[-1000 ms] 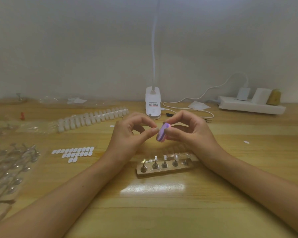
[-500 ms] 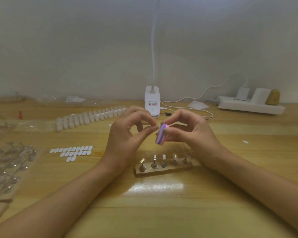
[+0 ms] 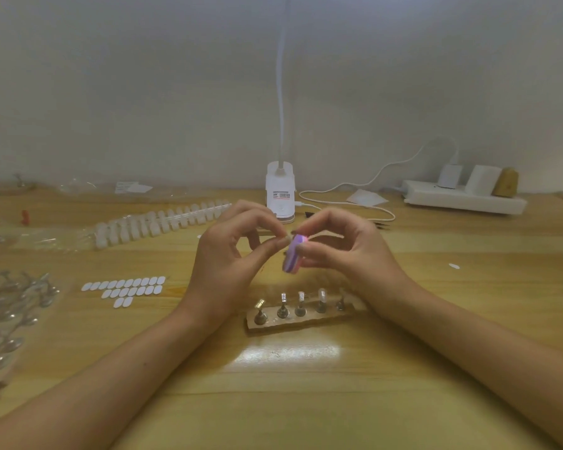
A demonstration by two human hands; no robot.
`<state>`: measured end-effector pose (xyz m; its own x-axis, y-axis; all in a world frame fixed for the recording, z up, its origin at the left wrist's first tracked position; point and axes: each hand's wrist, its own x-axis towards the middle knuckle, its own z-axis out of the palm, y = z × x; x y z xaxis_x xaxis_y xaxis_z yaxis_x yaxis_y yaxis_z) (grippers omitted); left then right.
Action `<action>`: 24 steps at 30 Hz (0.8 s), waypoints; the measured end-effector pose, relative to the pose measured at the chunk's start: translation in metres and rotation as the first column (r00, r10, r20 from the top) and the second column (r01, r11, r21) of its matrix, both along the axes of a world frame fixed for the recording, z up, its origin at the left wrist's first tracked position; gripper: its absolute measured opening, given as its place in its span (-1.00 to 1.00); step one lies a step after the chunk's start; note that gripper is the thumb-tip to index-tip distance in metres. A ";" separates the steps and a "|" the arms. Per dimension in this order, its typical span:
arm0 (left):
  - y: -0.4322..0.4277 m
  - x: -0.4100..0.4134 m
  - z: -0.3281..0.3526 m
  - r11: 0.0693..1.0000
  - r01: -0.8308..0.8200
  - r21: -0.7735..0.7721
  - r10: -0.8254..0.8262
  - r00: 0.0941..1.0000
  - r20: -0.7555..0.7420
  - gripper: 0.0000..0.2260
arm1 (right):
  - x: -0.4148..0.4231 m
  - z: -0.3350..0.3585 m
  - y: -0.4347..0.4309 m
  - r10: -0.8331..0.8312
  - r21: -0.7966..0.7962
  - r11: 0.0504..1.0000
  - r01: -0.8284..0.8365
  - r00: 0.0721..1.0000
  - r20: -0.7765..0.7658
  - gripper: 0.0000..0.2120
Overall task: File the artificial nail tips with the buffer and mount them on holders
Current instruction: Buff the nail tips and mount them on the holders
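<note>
Purple buffer [image 3: 291, 258] gripped by right fingers [image 3: 307, 250]; left fingers [image 3: 272, 245] pinch nail tip [image 3: 287, 237] at edge.

At the far edge of my wooden worktop [image 3: 306, 401], against the wall, stood a white lamp base [image 3: 280, 193] with its thin neck rising out of view. A white cable [image 3: 345, 203] looped from beside it to a plug on the white power strip [image 3: 462, 199] at far right. A tan block [image 3: 505, 182] sat on that strip, a white paper [image 3: 366, 198] lay near the cable, and a small red thing [image 3: 25, 216] lay far left.
</note>
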<state>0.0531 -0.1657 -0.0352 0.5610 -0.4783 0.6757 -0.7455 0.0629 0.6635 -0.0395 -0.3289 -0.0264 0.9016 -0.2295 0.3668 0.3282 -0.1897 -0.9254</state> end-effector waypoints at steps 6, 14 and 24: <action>0.000 0.001 -0.001 1.000 0.002 0.003 -0.002 1.000 0.007 -0.97 | -0.001 0.000 -0.003 -0.010 0.032 0.999 0.011 1.000 -0.026 -0.78; 0.000 0.002 -0.001 0.999 0.021 0.025 -0.021 1.000 0.008 -0.96 | 0.002 -0.002 -0.002 -0.043 0.022 0.999 0.044 0.998 -0.047 -0.79; -0.002 0.004 -0.003 0.999 0.047 0.020 -0.047 0.999 0.003 -0.95 | 0.004 0.001 -0.002 -0.114 0.116 0.987 0.112 0.993 0.010 -0.80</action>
